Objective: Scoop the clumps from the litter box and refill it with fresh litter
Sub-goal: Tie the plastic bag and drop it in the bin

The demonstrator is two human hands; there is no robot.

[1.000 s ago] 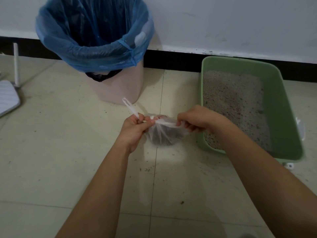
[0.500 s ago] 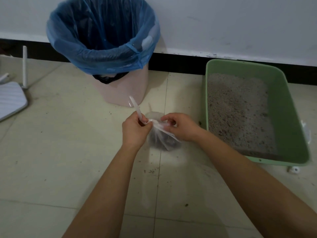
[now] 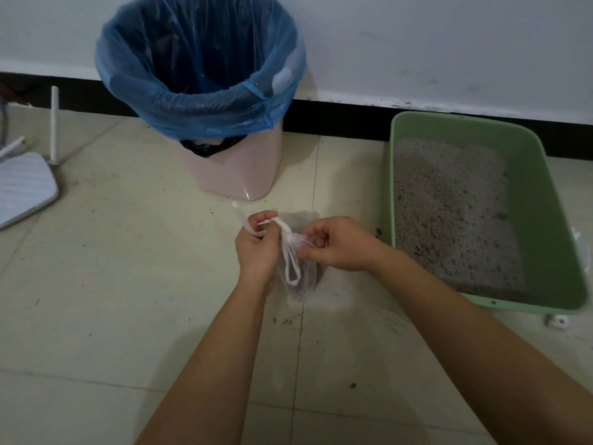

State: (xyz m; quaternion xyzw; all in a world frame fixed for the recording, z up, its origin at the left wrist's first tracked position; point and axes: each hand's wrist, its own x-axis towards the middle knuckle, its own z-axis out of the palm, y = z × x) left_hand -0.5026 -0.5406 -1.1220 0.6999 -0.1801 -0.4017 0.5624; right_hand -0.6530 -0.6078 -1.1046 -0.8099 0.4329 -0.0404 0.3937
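Thin clear plastic bag (image 3: 300, 277), glossy blue liner (image 3: 199, 101), grainy litter (image 3: 449, 213).

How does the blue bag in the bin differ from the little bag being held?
The blue bag is large, spread open over the pink bin; the small clear bag is bunched at its neck, pinched by the left hand and right hand. The blue bag is tinted; the small clear bag is colourless, showing dark matter inside. Both are thin plastic.
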